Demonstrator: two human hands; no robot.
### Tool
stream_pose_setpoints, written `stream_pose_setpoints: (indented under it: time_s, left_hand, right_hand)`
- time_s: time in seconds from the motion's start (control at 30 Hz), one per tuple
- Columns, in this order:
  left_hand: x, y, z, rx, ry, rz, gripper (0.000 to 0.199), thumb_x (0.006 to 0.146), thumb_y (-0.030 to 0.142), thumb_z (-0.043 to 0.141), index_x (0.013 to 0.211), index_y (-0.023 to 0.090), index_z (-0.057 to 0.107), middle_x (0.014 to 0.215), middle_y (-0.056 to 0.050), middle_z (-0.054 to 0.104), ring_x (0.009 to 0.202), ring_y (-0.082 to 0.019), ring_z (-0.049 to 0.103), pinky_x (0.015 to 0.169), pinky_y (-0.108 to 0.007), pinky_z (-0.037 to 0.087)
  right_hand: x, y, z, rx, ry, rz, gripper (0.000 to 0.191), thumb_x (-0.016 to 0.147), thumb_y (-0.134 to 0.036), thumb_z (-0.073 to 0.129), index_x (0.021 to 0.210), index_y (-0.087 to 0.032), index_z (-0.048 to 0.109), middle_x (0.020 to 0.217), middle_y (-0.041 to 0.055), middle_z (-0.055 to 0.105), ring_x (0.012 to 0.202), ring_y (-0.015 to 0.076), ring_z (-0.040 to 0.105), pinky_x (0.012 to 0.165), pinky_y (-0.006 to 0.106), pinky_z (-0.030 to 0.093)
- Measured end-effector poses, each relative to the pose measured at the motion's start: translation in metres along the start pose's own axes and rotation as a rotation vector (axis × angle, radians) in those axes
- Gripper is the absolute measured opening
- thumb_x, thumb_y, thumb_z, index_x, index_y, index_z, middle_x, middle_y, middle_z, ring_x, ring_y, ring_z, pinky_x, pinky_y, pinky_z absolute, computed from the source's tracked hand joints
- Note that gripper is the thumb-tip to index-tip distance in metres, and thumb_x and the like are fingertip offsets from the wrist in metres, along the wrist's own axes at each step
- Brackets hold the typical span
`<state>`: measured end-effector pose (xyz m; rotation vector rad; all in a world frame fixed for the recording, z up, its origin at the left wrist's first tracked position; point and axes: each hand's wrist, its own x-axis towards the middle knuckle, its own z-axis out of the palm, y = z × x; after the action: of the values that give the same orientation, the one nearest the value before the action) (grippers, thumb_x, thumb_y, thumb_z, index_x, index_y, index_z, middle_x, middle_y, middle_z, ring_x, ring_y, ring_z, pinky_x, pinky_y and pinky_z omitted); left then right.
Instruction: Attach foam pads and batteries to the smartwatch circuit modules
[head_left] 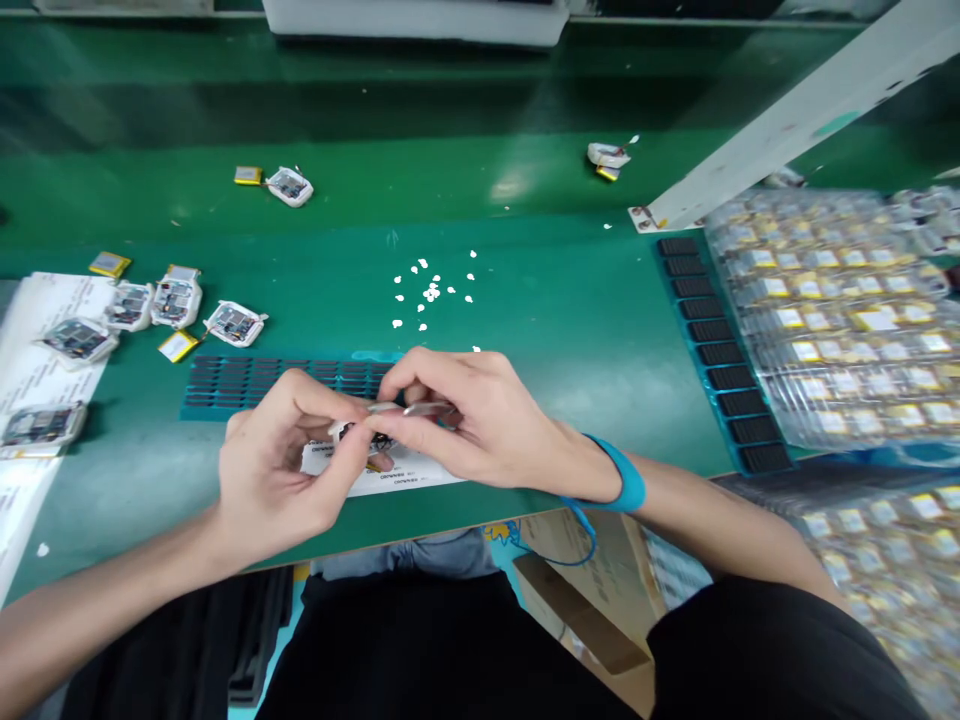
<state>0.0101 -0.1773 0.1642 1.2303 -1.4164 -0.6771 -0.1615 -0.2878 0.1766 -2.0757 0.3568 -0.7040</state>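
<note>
Near the front edge of the green table, my left hand is closed around a small white-cased electronic unit, partly hidden by the fingers. My right hand pinches thin metal tweezers, whose tips reach to the unit beside my left fingertips. A blue band circles my right wrist. Beneath the hands lies a printed white sheet. Just behind them is a blue tray of dark strips, partly covered by my left hand. Small white pieces are scattered farther back.
Several white-cased units with yellow-edged batteries lie at the left, partly on white paper. At the right stand a strip of black blocks, stacked clear trays and a slanted white post.
</note>
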Motion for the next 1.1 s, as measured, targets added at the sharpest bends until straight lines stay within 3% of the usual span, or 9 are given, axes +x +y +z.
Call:
stream_pose_setpoints:
  time_s: [0.2, 0.37, 0.47, 0.53, 0.67, 0.8, 0.93, 1.0, 1.1]
  left_hand:
    - [0.0, -0.002, 0.003, -0.011, -0.047, -0.084, 0.032, 0.088, 0.011, 0.069, 0.114, 0.023, 0.054, 0.087, 0.0, 0.076, 0.076, -0.018, 0.077, 0.066, -0.028, 0.065]
    - [0.003, -0.008, -0.003, 0.119, -0.082, -0.116, 0.029, 0.089, 0.027, 0.073, 0.114, 0.02, 0.059, 0.094, -0.002, 0.077, 0.084, -0.02, 0.077, 0.075, -0.032, 0.065]
    - [0.008, -0.008, -0.009, 0.213, -0.065, 0.011, 0.021, 0.09, 0.023, 0.072, 0.109, 0.023, 0.064, 0.096, 0.0, 0.078, 0.085, -0.018, 0.076, 0.077, -0.03, 0.063]
    - [0.012, -0.006, -0.012, 0.227, -0.139, 0.119, 0.018, 0.091, 0.017, 0.068, 0.107, 0.025, 0.066, 0.097, 0.0, 0.078, 0.091, -0.019, 0.075, 0.08, -0.034, 0.063]
    - [0.017, -0.005, -0.012, 0.247, -0.392, 0.377, 0.013, 0.095, 0.015, 0.061, 0.107, 0.02, 0.064, 0.099, -0.006, 0.078, 0.094, -0.02, 0.074, 0.078, -0.035, 0.063]
    - [0.015, -0.011, -0.007, 0.386, -0.527, 0.663, 0.006, 0.096, 0.015, 0.06, 0.1, 0.013, 0.064, 0.1, -0.013, 0.078, 0.093, -0.023, 0.075, 0.084, -0.04, 0.063]
    - [0.014, -0.014, -0.003, 0.463, -0.555, 0.687, 0.005, 0.096, 0.013, 0.06, 0.1, 0.016, 0.063, 0.105, -0.011, 0.078, 0.096, -0.023, 0.075, 0.085, -0.038, 0.062]
    - [0.015, -0.015, -0.003, 0.502, -0.577, 0.677, 0.006, 0.098, 0.015, 0.058, 0.101, 0.016, 0.064, 0.106, -0.009, 0.079, 0.097, -0.022, 0.075, 0.087, -0.038, 0.062]
    - [0.019, -0.017, -0.006, 0.49, -0.636, 0.656, 0.011, 0.1, 0.017, 0.054, 0.104, 0.016, 0.064, 0.109, -0.009, 0.078, 0.101, -0.021, 0.074, 0.095, -0.039, 0.059]
  right_hand:
    - [0.002, -0.002, 0.0, 0.06, 0.051, 0.018, 0.018, 0.094, -0.029, 0.067, 0.089, -0.014, 0.058, 0.063, -0.0086, 0.055, 0.052, 0.0021, 0.044, 0.051, 0.016, 0.033]
    - [0.003, 0.007, 0.001, -0.054, 0.103, -0.05, 0.017, 0.097, -0.028, 0.063, 0.088, -0.014, 0.058, 0.061, -0.0097, 0.046, 0.052, 0.0029, 0.039, 0.051, 0.018, 0.03]
    - [0.007, 0.015, -0.008, -0.122, 0.05, -0.229, 0.017, 0.101, -0.028, 0.058, 0.091, -0.014, 0.06, 0.076, -0.0039, 0.056, 0.066, 0.0048, 0.049, 0.06, 0.018, 0.038]
    - [0.01, 0.019, -0.016, -0.227, 0.034, -0.269, 0.028, 0.106, -0.029, 0.045, 0.087, -0.015, 0.059, 0.078, -0.002, 0.055, 0.073, 0.0076, 0.052, 0.068, 0.021, 0.043]
    - [0.017, 0.026, -0.032, -0.401, 0.056, -0.144, 0.051, 0.11, -0.038, 0.024, 0.076, -0.018, 0.057, 0.079, 0.001, 0.055, 0.082, 0.0123, 0.054, 0.079, 0.029, 0.046]
    - [0.023, 0.026, -0.042, -0.209, -0.006, -0.064, 0.059, 0.11, -0.04, 0.027, 0.066, -0.016, 0.058, 0.066, -0.0021, 0.057, 0.066, 0.0065, 0.053, 0.075, 0.023, 0.045]
    - [0.023, 0.027, -0.046, -0.087, -0.314, -0.057, 0.054, 0.11, -0.036, 0.032, 0.072, -0.013, 0.064, 0.056, -0.0053, 0.054, 0.057, 0.0033, 0.053, 0.068, 0.018, 0.043]
    - [0.023, 0.03, -0.045, -0.102, -0.351, -0.07, 0.053, 0.11, -0.034, 0.035, 0.071, -0.013, 0.064, 0.06, -0.004, 0.059, 0.06, 0.0035, 0.056, 0.071, 0.018, 0.043]
    - [0.023, 0.035, -0.044, -0.162, -0.285, -0.074, 0.054, 0.109, -0.035, 0.035, 0.069, -0.014, 0.063, 0.062, -0.0035, 0.061, 0.061, 0.0041, 0.058, 0.073, 0.019, 0.045]
